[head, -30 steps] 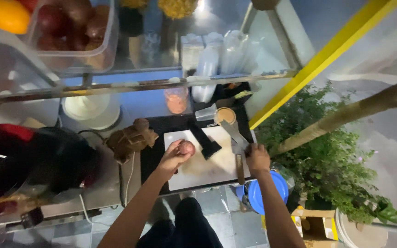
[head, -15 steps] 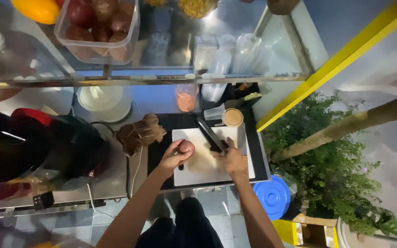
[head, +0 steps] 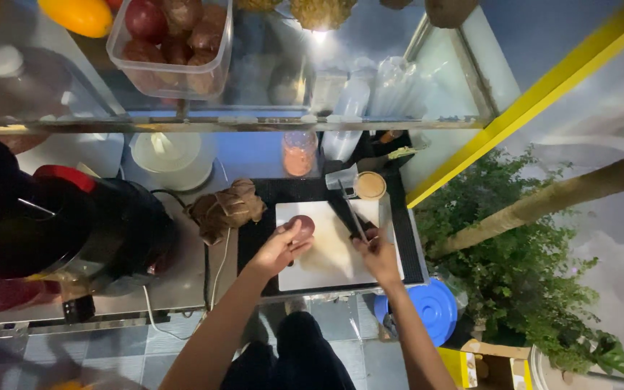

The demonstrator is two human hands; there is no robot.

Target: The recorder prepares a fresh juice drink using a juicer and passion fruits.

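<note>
Street-stall setup here: steel table (head: 182, 289) under a glass shelf, greenery off past my right hand. White cutting board (head: 326, 260) sits square under both hands so I'm working over it. Left hand (head: 279, 245) is curled around a round reddish fruit (head: 302, 225), pinning it to the board so it won't roll. Right hand (head: 377, 253) is wrapped on a knife (head: 355, 220), blade angled away from me, just beside the fruit.

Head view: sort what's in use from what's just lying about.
In use:
left hand on the dark red fruit
right hand gripping the knife
white cutting board

Lying about:
brown rag
black juicer
tub of fruit
orange cup
blue lid
</note>
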